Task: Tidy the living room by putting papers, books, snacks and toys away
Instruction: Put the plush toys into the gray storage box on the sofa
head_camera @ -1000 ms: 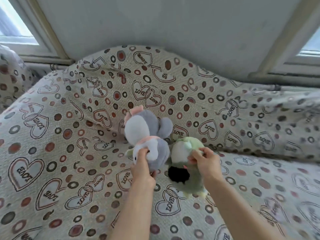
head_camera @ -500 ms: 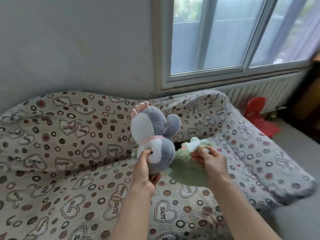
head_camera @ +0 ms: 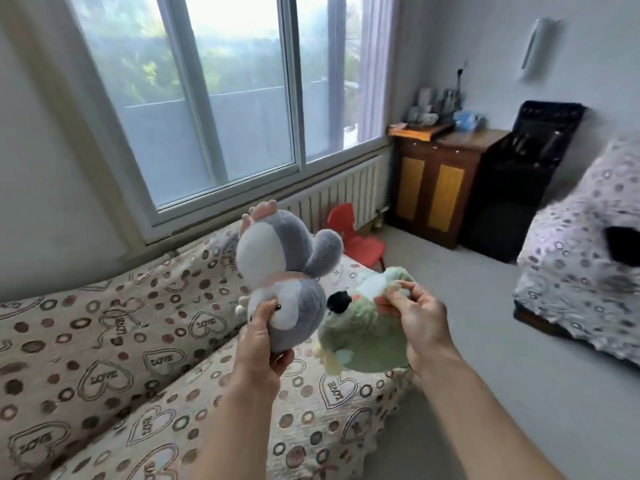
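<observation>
Two soft toys. Your left hand (head_camera: 260, 344) grips grey toy (head_camera: 280, 271), fingers curled round. Your right hand (head_camera: 420, 320) pinches green toy (head_camera: 360, 336). Both above sofa (head_camera: 104, 358).

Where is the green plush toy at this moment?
In the head view, the green plush toy is low and centre-right, held by the right hand above the sofa's end, beside the grey plush toy.
</observation>
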Demonstrator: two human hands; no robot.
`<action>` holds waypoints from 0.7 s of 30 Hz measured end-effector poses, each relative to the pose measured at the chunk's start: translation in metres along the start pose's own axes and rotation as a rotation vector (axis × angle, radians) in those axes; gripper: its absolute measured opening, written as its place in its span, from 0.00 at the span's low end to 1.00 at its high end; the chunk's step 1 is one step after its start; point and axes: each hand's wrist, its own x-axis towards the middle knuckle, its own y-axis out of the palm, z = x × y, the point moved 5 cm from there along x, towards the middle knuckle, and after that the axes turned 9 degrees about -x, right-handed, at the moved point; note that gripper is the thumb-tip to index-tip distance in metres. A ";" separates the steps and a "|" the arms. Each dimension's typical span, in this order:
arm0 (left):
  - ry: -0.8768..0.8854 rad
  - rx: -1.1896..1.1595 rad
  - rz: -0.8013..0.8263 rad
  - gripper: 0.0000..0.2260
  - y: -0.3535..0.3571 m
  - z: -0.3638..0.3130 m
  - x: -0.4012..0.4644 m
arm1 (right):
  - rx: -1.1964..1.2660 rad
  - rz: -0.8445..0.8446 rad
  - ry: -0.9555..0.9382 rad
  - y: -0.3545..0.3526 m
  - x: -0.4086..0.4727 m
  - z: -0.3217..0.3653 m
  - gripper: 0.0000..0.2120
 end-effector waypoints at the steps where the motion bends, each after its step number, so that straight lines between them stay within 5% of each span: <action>1: -0.020 0.027 0.022 0.13 0.017 0.008 0.005 | 0.014 -0.033 -0.004 -0.015 0.009 0.003 0.04; 10: -0.136 0.248 0.203 0.11 0.181 0.085 0.067 | 0.057 -0.322 -0.022 -0.155 0.102 0.031 0.03; 15: -0.208 0.342 0.342 0.18 0.300 0.129 0.106 | 0.069 -0.486 -0.011 -0.232 0.170 0.049 0.02; 21: -0.266 0.481 0.532 0.10 0.436 0.195 0.118 | 0.142 -0.703 -0.025 -0.323 0.219 0.072 0.03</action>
